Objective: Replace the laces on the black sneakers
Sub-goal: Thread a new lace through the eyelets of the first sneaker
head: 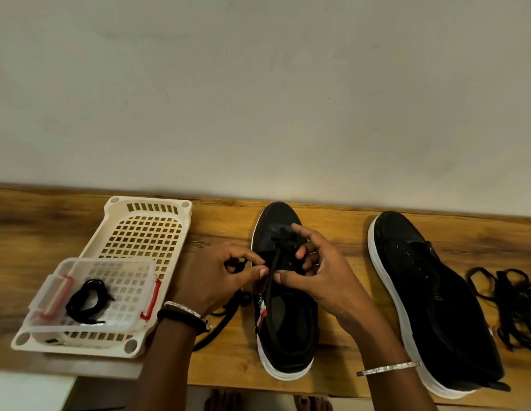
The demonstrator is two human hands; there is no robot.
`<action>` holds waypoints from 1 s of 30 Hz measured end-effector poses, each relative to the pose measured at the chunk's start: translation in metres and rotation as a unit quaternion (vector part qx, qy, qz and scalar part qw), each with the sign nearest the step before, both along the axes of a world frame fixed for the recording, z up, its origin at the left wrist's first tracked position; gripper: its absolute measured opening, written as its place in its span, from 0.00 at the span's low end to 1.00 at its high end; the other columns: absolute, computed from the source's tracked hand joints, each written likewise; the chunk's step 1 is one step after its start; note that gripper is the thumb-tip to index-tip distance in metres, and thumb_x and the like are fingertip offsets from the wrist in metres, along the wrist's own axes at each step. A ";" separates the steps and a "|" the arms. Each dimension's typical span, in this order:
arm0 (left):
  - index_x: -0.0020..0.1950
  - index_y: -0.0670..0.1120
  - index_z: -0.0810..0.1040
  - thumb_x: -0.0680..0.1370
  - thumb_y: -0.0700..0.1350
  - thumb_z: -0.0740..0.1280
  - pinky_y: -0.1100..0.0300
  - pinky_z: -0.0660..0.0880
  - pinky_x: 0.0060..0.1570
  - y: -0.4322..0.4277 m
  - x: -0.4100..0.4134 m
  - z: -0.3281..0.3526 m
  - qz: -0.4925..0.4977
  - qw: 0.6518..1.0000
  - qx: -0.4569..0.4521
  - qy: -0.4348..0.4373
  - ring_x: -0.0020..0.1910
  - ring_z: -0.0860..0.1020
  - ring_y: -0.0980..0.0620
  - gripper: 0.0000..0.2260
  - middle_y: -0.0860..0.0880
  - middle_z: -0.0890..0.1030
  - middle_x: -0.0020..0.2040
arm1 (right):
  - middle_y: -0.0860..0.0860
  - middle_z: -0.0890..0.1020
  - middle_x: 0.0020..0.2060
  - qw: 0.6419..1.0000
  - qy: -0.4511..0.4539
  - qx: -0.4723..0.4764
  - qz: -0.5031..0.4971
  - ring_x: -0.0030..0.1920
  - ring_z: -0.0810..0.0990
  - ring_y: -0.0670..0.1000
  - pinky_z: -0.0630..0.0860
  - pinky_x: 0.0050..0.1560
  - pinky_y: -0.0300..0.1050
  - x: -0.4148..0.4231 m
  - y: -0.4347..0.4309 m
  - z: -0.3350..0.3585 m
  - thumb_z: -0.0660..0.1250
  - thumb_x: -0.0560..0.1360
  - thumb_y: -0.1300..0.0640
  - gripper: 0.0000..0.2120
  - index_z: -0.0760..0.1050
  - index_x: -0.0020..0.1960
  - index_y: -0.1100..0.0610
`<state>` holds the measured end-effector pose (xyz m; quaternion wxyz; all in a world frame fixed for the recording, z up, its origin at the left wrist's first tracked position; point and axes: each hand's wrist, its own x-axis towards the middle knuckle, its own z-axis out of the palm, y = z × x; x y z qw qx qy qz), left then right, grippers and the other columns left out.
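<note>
Two black sneakers with white soles stand on a wooden shelf (222,363). The middle sneaker (283,330) has a black lace (271,264) threaded through its front eyelets. My left hand (217,277) pinches one strand of that lace beside the shoe's left edge. My right hand (320,271) pinches the other strand over the tongue, its fingers spread above the eyelets. The rest of the lace trails off the shelf to the left of the shoe. The right sneaker (430,304) has no lace in its eyelets.
A cream perforated basket (145,232) lies at the left. Across its near end rests a clear plastic box (89,295) with a coiled black lace (86,301) inside. A heap of loose black laces (513,301) lies at the far right. A plain wall stands behind.
</note>
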<state>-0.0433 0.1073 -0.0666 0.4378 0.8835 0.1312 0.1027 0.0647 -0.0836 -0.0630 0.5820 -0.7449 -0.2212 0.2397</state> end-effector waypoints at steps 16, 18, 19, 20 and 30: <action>0.29 0.52 0.77 0.73 0.52 0.65 0.55 0.72 0.42 -0.003 0.000 0.002 0.142 0.985 -0.096 0.033 0.35 0.76 0.57 0.12 0.52 0.80 0.33 | 0.50 0.74 0.52 1.000 -0.008 -0.009 0.002 0.44 0.72 0.47 0.76 0.45 0.41 0.000 0.000 -0.001 0.82 0.65 0.59 0.39 0.71 0.71 0.41; 0.39 0.56 0.80 0.71 0.56 0.69 0.50 0.74 0.48 -0.004 0.001 0.002 0.161 0.986 -0.040 -0.015 0.42 0.79 0.61 0.05 0.59 0.81 0.40 | 0.50 0.74 0.52 1.000 -0.008 -0.007 0.001 0.44 0.72 0.47 0.76 0.45 0.40 0.000 0.001 -0.002 0.82 0.65 0.58 0.39 0.71 0.71 0.41; 0.43 0.57 0.81 0.70 0.56 0.70 0.51 0.74 0.49 -0.005 0.002 0.004 0.153 0.987 -0.036 -0.036 0.44 0.79 0.61 0.04 0.61 0.82 0.43 | 0.49 0.74 0.52 1.000 -0.008 -0.007 0.002 0.44 0.72 0.46 0.76 0.44 0.40 0.000 0.001 -0.002 0.82 0.64 0.58 0.39 0.71 0.71 0.42; 0.44 0.58 0.81 0.71 0.53 0.72 0.55 0.72 0.49 -0.007 0.003 0.006 0.131 0.990 -0.040 -0.045 0.46 0.79 0.61 0.04 0.61 0.82 0.43 | 0.49 0.74 0.51 1.000 -0.008 -0.007 0.002 0.44 0.72 0.46 0.76 0.44 0.39 0.000 0.001 -0.002 0.82 0.64 0.59 0.38 0.72 0.70 0.42; 0.53 0.53 0.80 0.71 0.45 0.72 0.65 0.75 0.47 -0.017 0.010 0.002 -0.014 0.992 0.078 -0.101 0.44 0.80 0.58 0.11 0.59 0.81 0.42 | 0.48 0.74 0.47 1.000 0.010 0.020 0.001 0.42 0.71 0.46 0.73 0.44 0.43 0.000 0.000 -0.004 0.82 0.64 0.61 0.31 0.73 0.62 0.46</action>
